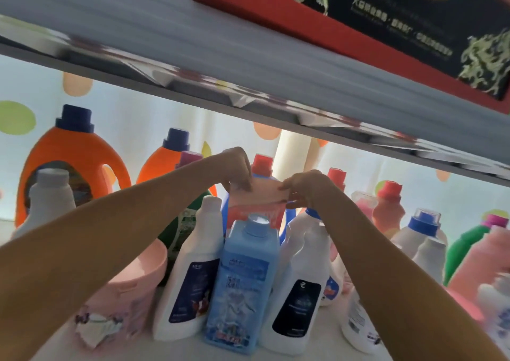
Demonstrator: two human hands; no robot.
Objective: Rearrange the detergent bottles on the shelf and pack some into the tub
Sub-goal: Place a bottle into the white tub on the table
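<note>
Pink refill pouch point(258, 195) sits behind the blue bottle point(242, 283) on the shelf; I see my left hand point(237, 170) and right hand point(306, 189), both arms outstretched, pinching its 2 top corners.

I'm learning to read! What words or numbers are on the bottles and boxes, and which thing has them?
Black-and-red box: white Chinese writing, too blurred to read.
Blue bottle: label print too blurred.
Two white bottles: dark labels, print too small.
Pink pouch both hands pinch: no readable words.
</note>
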